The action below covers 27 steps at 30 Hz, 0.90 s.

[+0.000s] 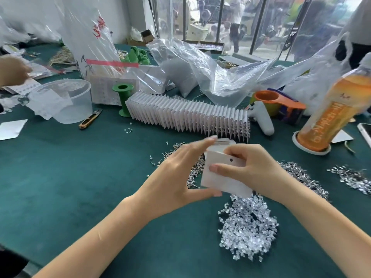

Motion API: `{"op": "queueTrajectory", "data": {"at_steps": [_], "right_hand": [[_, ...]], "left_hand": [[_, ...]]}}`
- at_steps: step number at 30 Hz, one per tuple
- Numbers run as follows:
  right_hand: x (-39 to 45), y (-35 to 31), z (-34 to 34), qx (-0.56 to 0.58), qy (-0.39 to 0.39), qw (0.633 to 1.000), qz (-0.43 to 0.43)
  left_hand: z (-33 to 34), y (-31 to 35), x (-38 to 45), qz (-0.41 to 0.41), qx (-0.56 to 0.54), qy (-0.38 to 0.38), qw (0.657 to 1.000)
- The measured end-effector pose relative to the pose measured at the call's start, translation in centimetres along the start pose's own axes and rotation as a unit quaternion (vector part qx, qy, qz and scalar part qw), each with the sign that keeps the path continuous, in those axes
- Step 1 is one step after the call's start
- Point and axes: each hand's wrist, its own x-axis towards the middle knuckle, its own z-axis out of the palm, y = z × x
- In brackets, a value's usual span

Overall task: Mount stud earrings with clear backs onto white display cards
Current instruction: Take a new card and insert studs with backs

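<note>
While both hands hold the small stack of white display cards [220, 173] above the counter [80, 177], right fingers [224, 169] pinching it and left fingers [200, 143] cupping its edges, a loosened grip could spill cards into the stud earrings [192, 171] and clear backs [248, 223] beneath.

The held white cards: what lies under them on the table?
Under the white cards, stud earrings spread left and clear backs below. What lies directly beneath is hidden by the cards and both hands.

Both forearms reaching forward; left hand [176, 173] cupped with thumb low and fingers [202, 144] extended, right hand [251, 169] curled, pinching.
</note>
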Motion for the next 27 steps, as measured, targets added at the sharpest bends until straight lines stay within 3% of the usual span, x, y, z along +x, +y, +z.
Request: {"op": "queueTrajectory", "data": {"at_steps": [4, 7, 10, 16, 27], "right_hand": [[-2.4, 1.3, -2.2, -0.092, 0.116, 0.989, -0.026], [-4.7, 2.6, -2.3, -0.212, 0.189, 0.955, -0.081], [-6.7, 4.0, -1.6, -0.267, 0.254, 0.902, -0.225], [-8.2, 5.8, -0.4, -0.334, 0.274, 0.836, -0.338], [-8.3, 5.9, 0.2, -0.347, 0.271, 0.810, -0.387]], "left_hand": [[0.3, 0.3, 0.3, -0.054, 0.023, 0.016, 0.998], [1.0, 0.6, 0.0, -0.049, -0.007, -0.096, 0.994], [1.5, 0.9, -0.4, -0.046, -0.035, -0.182, 0.982], [1.5, 1.0, -0.6, -0.038, -0.048, -0.189, 0.980], [1.8, 1.6, -0.6, -0.034, -0.034, -0.186, 0.981]]}}
